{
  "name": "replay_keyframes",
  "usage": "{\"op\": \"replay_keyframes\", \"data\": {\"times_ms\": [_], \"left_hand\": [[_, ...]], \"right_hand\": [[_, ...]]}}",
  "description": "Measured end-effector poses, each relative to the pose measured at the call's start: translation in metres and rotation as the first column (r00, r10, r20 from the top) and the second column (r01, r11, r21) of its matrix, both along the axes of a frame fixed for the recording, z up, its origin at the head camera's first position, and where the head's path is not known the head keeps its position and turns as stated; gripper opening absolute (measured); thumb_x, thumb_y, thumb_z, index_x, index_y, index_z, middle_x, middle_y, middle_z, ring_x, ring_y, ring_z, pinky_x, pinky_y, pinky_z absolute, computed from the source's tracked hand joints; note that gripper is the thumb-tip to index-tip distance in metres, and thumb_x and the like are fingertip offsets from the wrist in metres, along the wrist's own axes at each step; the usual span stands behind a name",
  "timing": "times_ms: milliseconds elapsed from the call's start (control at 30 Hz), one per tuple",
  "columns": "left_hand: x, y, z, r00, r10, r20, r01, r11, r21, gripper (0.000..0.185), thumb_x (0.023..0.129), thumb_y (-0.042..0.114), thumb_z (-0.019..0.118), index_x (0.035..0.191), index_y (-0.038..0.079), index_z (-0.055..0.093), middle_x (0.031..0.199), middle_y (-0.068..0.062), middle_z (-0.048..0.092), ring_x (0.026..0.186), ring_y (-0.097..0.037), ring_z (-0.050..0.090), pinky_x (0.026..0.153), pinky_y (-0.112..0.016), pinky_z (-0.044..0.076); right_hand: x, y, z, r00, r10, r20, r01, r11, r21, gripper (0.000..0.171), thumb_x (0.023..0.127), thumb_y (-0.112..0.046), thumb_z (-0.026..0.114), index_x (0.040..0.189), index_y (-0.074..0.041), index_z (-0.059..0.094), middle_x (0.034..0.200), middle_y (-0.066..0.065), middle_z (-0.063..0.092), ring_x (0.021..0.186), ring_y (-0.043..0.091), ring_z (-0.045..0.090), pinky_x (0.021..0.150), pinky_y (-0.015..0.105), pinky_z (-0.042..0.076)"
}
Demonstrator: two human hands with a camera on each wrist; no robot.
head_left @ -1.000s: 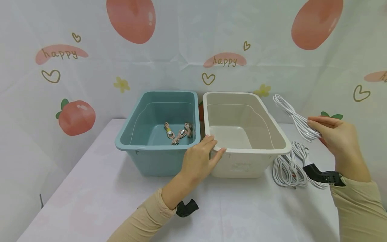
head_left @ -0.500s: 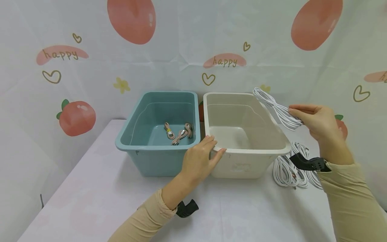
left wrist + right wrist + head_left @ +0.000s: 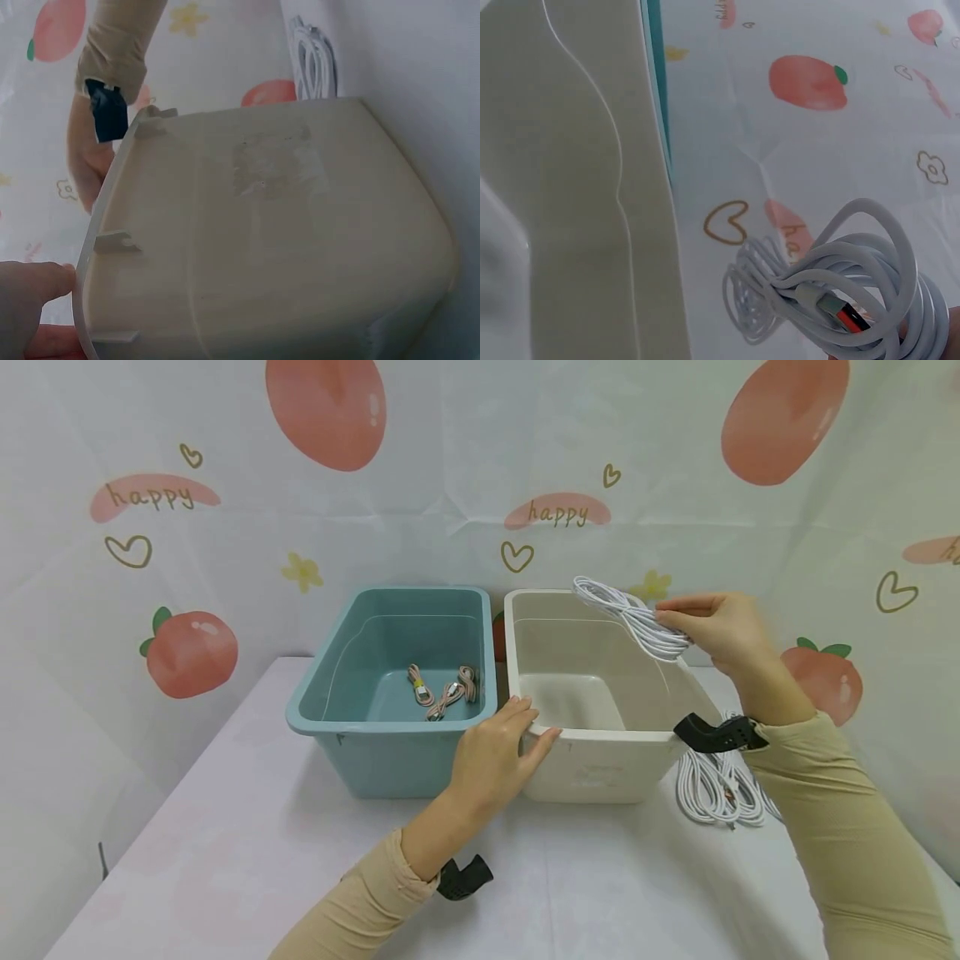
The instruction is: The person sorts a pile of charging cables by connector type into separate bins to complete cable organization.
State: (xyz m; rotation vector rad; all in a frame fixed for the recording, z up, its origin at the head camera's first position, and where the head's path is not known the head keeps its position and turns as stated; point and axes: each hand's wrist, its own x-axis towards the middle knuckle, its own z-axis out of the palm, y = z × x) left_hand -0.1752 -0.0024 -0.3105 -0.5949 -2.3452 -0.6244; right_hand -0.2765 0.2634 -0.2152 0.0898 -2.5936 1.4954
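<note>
My right hand (image 3: 720, 628) pinches a coiled white USB cable (image 3: 633, 617) and holds it above the right side of a cream bin (image 3: 600, 739). In the right wrist view the cable's plug (image 3: 847, 315) shows an orange inside, among the loops. My left hand (image 3: 491, 756) rests on the near left corner of that bin's rim, its fingers and thumb spread and fairly straight. From the left wrist, the thumb (image 3: 56, 279) touches the rim. Beside the cream bin, on the left, stands a blue bin (image 3: 390, 752) with several thin pinkish cables (image 3: 446, 697) on its floor.
More coiled white cables (image 3: 712, 789) lie on the table (image 3: 480, 893) right of the cream bin, partly behind my right forearm. A printed white cloth (image 3: 442, 468) hangs behind the bins. Black cameras (image 3: 716, 735) are strapped to both wrists.
My right hand has carried the white cable leftward, from over the coils on the table to over the cream bin. The left hand and both bins stay where they were.
</note>
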Motion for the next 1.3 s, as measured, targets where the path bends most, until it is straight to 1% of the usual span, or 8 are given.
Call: {"op": "replay_keyframes", "data": {"times_ms": [233, 367, 533, 633, 867, 1067, 1200, 1300], "left_hand": [[0.0, -0.001, 0.0, 1.0, -0.009, -0.004, 0.009, 1.0, 0.007, 0.033, 0.087, 0.033, 0.063, 0.099, 0.003, 0.071, 0.112, -0.012, 0.069, 0.109, -0.024, 0.064, 0.077, -0.035, 0.058], [0.0, -0.001, 0.0, 1.0, -0.01, -0.003, 0.01, 1.0, 0.012, 0.033, 0.087, 0.032, 0.064, 0.099, 0.003, 0.071, 0.113, -0.013, 0.069, 0.109, -0.025, 0.064, 0.077, -0.035, 0.058], [0.0, -0.001, -0.001, 1.0, -0.013, -0.005, 0.014, 1.0, 0.013, 0.032, 0.087, 0.032, 0.063, 0.098, 0.003, 0.071, 0.112, -0.013, 0.069, 0.11, -0.025, 0.064, 0.078, -0.035, 0.058], [0.0, -0.001, -0.001, 1.0, -0.016, -0.002, 0.016, 1.0, 0.013, 0.032, 0.088, 0.032, 0.063, 0.098, 0.003, 0.071, 0.112, -0.013, 0.069, 0.11, -0.025, 0.064, 0.078, -0.035, 0.058], [0.0, -0.001, 0.0, 1.0, -0.009, -0.004, 0.009, 1.0, 0.002, 0.034, 0.088, 0.034, 0.063, 0.099, 0.003, 0.071, 0.112, -0.012, 0.069, 0.11, -0.024, 0.064, 0.077, -0.035, 0.058], [0.0, -0.001, 0.001, 1.0, -0.015, 0.004, 0.015, 1.0, 0.001, 0.034, 0.088, 0.034, 0.062, 0.1, 0.003, 0.071, 0.113, -0.013, 0.068, 0.11, -0.024, 0.064, 0.077, -0.035, 0.058], [0.0, -0.001, 0.001, 1.0, -0.015, 0.008, 0.015, 1.0, 0.006, 0.033, 0.088, 0.033, 0.063, 0.1, 0.003, 0.071, 0.112, -0.012, 0.069, 0.11, -0.024, 0.064, 0.077, -0.035, 0.058], [0.001, -0.001, 0.001, 1.0, -0.014, 0.007, 0.013, 1.0, 0.009, 0.033, 0.087, 0.033, 0.064, 0.099, 0.003, 0.071, 0.112, -0.012, 0.069, 0.11, -0.024, 0.064, 0.076, -0.035, 0.058]], "right_hand": [[-0.016, -0.024, 0.003, 0.998, 0.064, 0.008, -0.064, 0.998, 0.01, 0.012, 0.081, -0.029, 0.072, 0.075, -0.039, 0.069, 0.07, -0.029, 0.064, 0.081, -0.01, 0.053, 0.067, 0.005, 0.046], [-0.024, -0.035, 0.0, 0.994, 0.105, 0.011, -0.105, 0.994, 0.002, 0.007, 0.082, -0.02, 0.072, 0.088, -0.023, 0.074, 0.067, -0.026, 0.064, 0.073, -0.01, 0.056, 0.065, 0.007, 0.047], [-0.034, -0.048, -0.004, 0.993, 0.119, 0.015, -0.119, 0.99, 0.078, 0.032, 0.083, -0.016, 0.07, 0.109, 0.002, 0.067, 0.067, -0.022, 0.063, 0.067, -0.009, 0.056, 0.062, 0.009, 0.046], [-0.039, -0.054, -0.006, 0.992, 0.127, 0.024, -0.129, 0.984, 0.121, 0.036, 0.084, -0.013, 0.068, 0.113, 0.008, 0.064, 0.07, -0.018, 0.063, 0.066, -0.007, 0.055, 0.061, 0.01, 0.046], [-0.047, -0.067, -0.011, 0.991, 0.121, 0.048, -0.129, 0.97, 0.207, 0.033, 0.084, -0.012, 0.066, 0.111, 0.007, 0.065, 0.08, -0.005, 0.067, 0.078, 0.005, 0.055, 0.063, 0.013, 0.044], [-0.054, -0.076, -0.015, 0.992, 0.106, 0.065, -0.12, 0.952, 0.281, 0.031, 0.085, -0.013, 0.065, 0.111, 0.005, 0.066, 0.114, 0.022, 0.064, 0.092, 0.019, 0.055, 0.064, 0.015, 0.043], [-0.058, -0.081, -0.018, 0.994, 0.083, 0.078, -0.103, 0.945, 0.31, 0.032, 0.084, -0.014, 0.066, 0.11, 0.003, 0.067, 0.119, 0.024, 0.061, 0.092, 0.02, 0.055, 0.063, 0.014, 0.042], [-0.061, -0.084, -0.02, 0.995, 0.056, 0.082, -0.082, 0.931, 0.357, 0.03, 0.082, -0.017, 0.067, 0.107, 0.0, 0.069, 0.11, 0.019, 0.066, 0.083, 0.015, 0.054, 0.061, 0.015, 0.044]]}}
